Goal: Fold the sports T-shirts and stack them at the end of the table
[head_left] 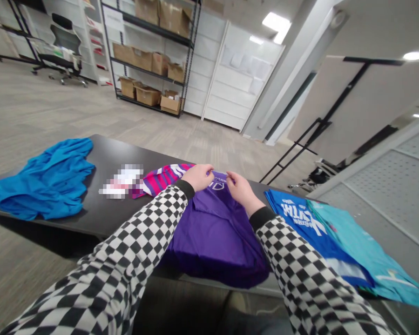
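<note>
A purple jersey (219,237) with white lettering near its far end lies on the dark table in front of me, its near edge hanging over the table's front. My left hand (199,177) pinches the jersey's far edge on the left of the lettering. On the right of it, my right hand (240,188) grips the same edge, fingers bent together. Just left of my left hand lies a striped pink and purple garment (160,180), partly covered by my wrist and the jersey.
A crumpled blue cloth (45,179) lies on the table's (115,151) left end, beside a blurred-out white and pink item (122,181). To the right are a blue jersey (307,228) and a turquoise garment (363,246). Behind stand a shelf with boxes (146,95) and an office chair (64,51).
</note>
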The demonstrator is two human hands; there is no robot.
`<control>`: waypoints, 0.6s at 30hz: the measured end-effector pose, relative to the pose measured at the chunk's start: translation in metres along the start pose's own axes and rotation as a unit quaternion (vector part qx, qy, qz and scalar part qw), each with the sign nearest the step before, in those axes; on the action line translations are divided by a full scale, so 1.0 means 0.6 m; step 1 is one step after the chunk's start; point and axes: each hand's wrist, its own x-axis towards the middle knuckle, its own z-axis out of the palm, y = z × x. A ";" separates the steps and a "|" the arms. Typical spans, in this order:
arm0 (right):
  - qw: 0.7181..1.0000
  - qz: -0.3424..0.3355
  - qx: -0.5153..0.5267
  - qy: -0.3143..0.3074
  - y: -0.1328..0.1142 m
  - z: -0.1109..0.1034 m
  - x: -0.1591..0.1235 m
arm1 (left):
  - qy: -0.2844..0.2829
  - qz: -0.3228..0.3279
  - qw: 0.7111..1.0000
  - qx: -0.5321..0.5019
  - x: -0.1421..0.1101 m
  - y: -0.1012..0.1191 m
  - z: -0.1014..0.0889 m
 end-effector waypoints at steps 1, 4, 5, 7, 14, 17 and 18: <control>0.998 -0.009 -0.052 -0.034 0.022 -0.005 -0.008 | -0.054 0.014 0.998 0.029 -0.006 0.008 0.010; 0.984 0.044 -0.124 -0.124 0.069 -0.003 -0.025 | -0.186 0.009 0.977 0.107 -0.021 0.016 0.039; 0.981 0.069 -0.126 -0.134 0.078 0.000 -0.027 | -0.206 0.003 0.971 0.122 -0.024 0.014 0.045; 0.981 0.085 -0.117 -0.132 0.089 0.005 -0.027 | -0.220 0.004 0.966 0.134 -0.026 0.008 0.048; 0.992 0.014 -0.114 -0.048 0.123 0.001 0.001 | -0.216 0.003 0.966 0.146 -0.020 -0.002 0.021; 0.995 -0.011 -0.096 -0.030 0.143 -0.004 0.017 | -0.154 -0.006 0.971 0.184 -0.015 -0.005 0.014; 0.995 -0.016 -0.094 -0.023 0.148 -0.006 0.022 | -0.130 -0.016 0.970 0.203 -0.013 -0.006 0.013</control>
